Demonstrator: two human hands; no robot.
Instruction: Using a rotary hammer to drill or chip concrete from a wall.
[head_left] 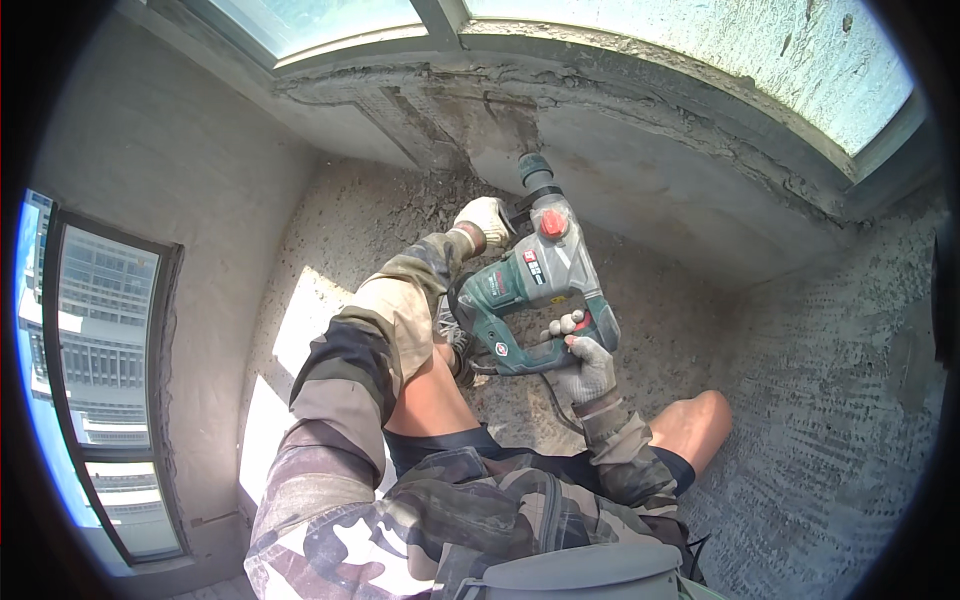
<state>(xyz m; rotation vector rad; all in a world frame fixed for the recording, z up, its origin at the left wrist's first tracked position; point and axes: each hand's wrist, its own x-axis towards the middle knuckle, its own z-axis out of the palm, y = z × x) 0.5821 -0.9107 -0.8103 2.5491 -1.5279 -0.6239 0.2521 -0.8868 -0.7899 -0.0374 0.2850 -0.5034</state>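
A green and grey rotary hammer drill [545, 265] with a red round knob is held in front of me, its dark chuck end [535, 170] toward the wall under the window. I cannot make out a bit beyond the chuck. My left hand [484, 222], in a pale work glove, is closed at the side handle near the tool's front. Gloved as well, my right hand [586, 368] wraps round the rear handle by the red trigger. A dark power cord [560, 405] hangs below that handle.
Rough, chipped concrete [485, 105] runs along the low wall beneath the dusty window [720, 50]. Rubble [430, 205] lies on the floor at the wall's foot. Another window [110, 340] is at the left, and a scored grey wall [840, 400] stands at the right. My bare knees are bent close to the tool.
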